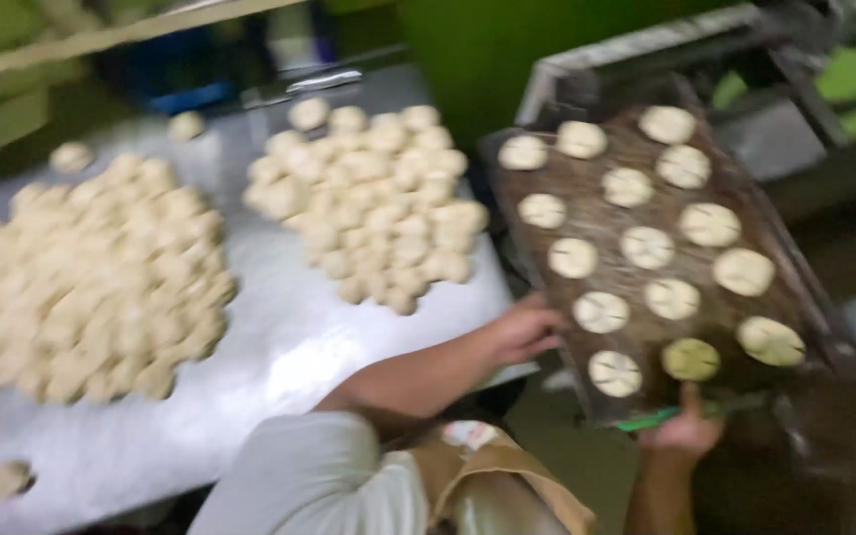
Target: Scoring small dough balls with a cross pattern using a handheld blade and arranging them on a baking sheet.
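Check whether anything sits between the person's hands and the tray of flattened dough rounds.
Nothing visible does. The left hand grips the tray at its left edge, and the right hand holds its near edge, thumb up beside a dough round.

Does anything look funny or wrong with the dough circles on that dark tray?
One does. On the dark tray, the dough round at the near edge, just above the right hand, looks greenish-yellow, while the other rounds are pale cream. The picture is blurred, so the cause is unclear.
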